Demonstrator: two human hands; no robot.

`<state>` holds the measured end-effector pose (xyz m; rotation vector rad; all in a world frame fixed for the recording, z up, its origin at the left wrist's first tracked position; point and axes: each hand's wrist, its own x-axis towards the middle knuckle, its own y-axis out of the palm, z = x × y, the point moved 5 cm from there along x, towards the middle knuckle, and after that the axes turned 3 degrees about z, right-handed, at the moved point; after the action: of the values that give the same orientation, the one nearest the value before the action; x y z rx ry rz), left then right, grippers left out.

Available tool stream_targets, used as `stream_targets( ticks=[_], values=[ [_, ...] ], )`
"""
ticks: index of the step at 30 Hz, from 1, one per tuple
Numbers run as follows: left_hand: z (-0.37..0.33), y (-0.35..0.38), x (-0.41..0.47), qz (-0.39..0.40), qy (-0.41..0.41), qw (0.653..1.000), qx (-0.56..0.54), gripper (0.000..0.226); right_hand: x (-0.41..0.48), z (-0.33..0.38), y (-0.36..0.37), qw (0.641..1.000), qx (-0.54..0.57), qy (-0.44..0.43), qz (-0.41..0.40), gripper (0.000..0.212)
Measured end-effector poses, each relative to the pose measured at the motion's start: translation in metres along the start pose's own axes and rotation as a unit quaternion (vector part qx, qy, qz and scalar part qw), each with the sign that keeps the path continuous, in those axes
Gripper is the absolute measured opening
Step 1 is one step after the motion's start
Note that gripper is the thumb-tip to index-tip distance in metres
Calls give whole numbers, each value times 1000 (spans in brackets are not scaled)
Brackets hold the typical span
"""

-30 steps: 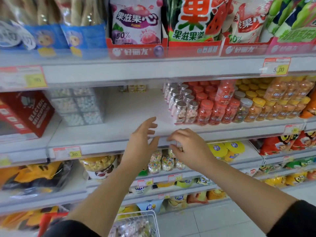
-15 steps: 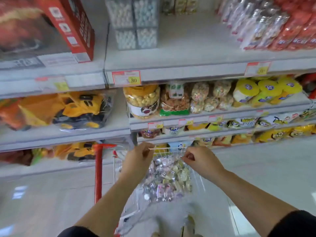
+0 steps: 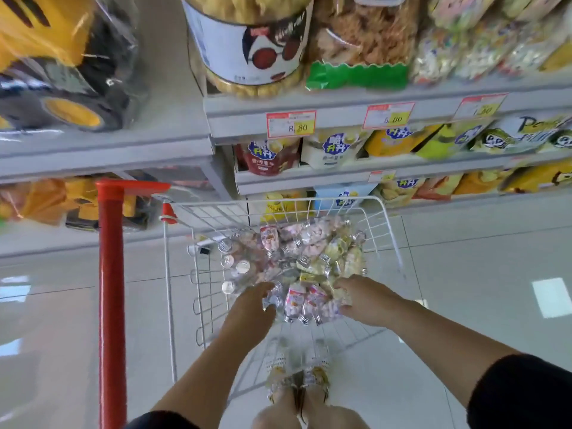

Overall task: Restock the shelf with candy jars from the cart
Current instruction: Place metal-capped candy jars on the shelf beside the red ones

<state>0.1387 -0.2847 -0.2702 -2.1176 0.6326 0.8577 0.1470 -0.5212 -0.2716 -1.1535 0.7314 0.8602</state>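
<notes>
A white wire cart (image 3: 390,230) stands on the floor below me, holding a heap of small clear candy jars (image 3: 309,252) with silver caps and pink or yellow sweets. Both my hands are down inside the cart at the near side of the heap. My left hand (image 3: 252,306) lies over jars at the left, fingertips touching a silver-capped one. My right hand (image 3: 366,297) reaches in from the right, its fingers buried among the jars. Whether either hand grips a jar is hidden.
The cart's red handle post (image 3: 111,305) rises at the left. Low shelves (image 3: 340,120) with snack bags, a big tub (image 3: 247,41) and price tags stand just beyond the cart. Toy trucks in bags (image 3: 62,72) fill the left shelves. My feet (image 3: 297,382) are on pale floor tiles.
My view has dropped from the upper jar shelf to the cart. Both hands came down from the shelf edge, past the cart rim, into the heap of jars.
</notes>
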Motion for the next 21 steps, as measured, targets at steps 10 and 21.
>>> stream_targets(
  ticks=[10, 21],
  values=[
    [-6, 99, 79, 87, 53, 973, 209, 70, 63, -31, 55, 999, 2, 12, 49, 75],
    [-30, 120, 95, 79, 25, 944, 320, 81, 59, -38, 44, 998, 43, -15, -36, 55]
  ],
)
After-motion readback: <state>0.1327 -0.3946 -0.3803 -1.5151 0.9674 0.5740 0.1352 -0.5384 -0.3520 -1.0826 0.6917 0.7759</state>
